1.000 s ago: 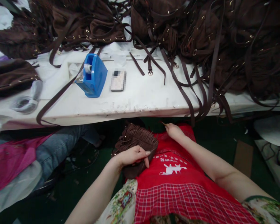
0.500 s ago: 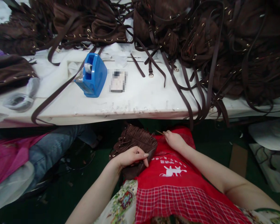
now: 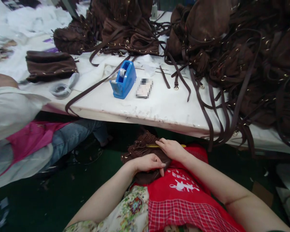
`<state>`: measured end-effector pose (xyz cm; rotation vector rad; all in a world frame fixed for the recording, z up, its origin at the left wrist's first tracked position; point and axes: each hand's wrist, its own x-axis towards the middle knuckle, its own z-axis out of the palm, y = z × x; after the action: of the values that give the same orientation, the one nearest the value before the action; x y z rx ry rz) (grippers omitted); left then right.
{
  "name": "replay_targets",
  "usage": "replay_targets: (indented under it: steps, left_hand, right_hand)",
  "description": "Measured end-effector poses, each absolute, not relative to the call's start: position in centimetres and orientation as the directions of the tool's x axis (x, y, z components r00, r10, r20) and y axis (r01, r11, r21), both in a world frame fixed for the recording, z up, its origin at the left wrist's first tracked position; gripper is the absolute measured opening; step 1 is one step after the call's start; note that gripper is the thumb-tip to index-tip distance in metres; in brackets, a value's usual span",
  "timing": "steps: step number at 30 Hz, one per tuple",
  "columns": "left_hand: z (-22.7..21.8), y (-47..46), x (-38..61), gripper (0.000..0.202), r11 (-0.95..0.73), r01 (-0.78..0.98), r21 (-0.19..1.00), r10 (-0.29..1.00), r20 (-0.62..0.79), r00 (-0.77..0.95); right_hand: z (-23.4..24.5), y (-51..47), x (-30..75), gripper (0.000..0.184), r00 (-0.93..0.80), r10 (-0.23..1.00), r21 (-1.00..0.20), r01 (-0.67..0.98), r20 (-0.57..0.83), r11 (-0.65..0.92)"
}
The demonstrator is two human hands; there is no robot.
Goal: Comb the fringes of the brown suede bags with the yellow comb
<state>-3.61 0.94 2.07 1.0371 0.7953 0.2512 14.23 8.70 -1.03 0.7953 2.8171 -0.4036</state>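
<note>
A dark brown fringed bag (image 3: pixel 145 139) with gold-coloured eyelets lies on my lap, over the red apron (image 3: pixel 181 177). My left hand (image 3: pixel 148 163) is closed on its near edge, with the fingers curled. Above the bag's fringe, my right hand (image 3: pixel 169 148) grips a slim yellow strip-like tool (image 3: pixel 153 146) with dark marks along it. One end of it points left across the fringe and the other sticks out to the right behind the hand. Its exact kind cannot be made out.
On the white table (image 3: pixel 159 111) stand a blue tape dispenser (image 3: pixel 124 80) and a blurred-out phone-like object (image 3: pixel 144 88). Brown bags (image 3: pixel 207 22) with straps (image 3: pixel 206 119) hanging over the edge pile up at the back and right. A co-worker's sleeve (image 3: pixel 16 106) is at left.
My right hand has moved left over the bag with the yellow tool, which now lies across the fringe. My left hand keeps its hold. The view has swung left, bringing in the co-worker's arm.
</note>
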Motion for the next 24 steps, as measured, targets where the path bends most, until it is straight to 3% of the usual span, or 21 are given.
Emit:
replay_targets:
  steps: [3, 8, 14, 22, 24]
  left_hand:
    - [1.8, 0.5, -3.8, 0.051, 0.538, 0.121, 0.834, 0.561, -0.461, 0.688]
    - [1.4, 0.0, -4.0, 0.048, 0.535, 0.077, 0.842, 0.6, -0.442, 0.666]
    - [1.6, -0.2, -4.2, 0.05, 0.534, 0.066, 0.843, 0.597, -0.432, 0.676]
    - [0.9, -0.6, -4.0, 0.053, 0.558, 0.043, 0.828, 0.603, -0.441, 0.665]
    - [0.2, -0.5, -3.5, 0.056, 0.567, 0.084, 0.82, 0.654, -0.51, 0.559]
  right_hand:
    - [-3.0, 9.4, 14.5, 0.044, -0.865, 0.459, -0.158, 0.491, -0.204, 0.857]
    - [-4.9, 9.2, 15.6, 0.044, -0.865, 0.48, -0.175, 0.5, -0.146, 0.848]
    - [-5.6, 9.5, 15.4, 0.043, -0.684, 0.64, -0.114, 0.709, -0.349, 0.696]
    - [-7.2, 9.1, 15.9, 0.044, -0.506, 0.774, -0.043, 0.846, -0.38, 0.532]
    - [-7.7, 9.4, 16.6, 0.04, -0.443, 0.794, -0.069, 0.886, -0.416, 0.458]
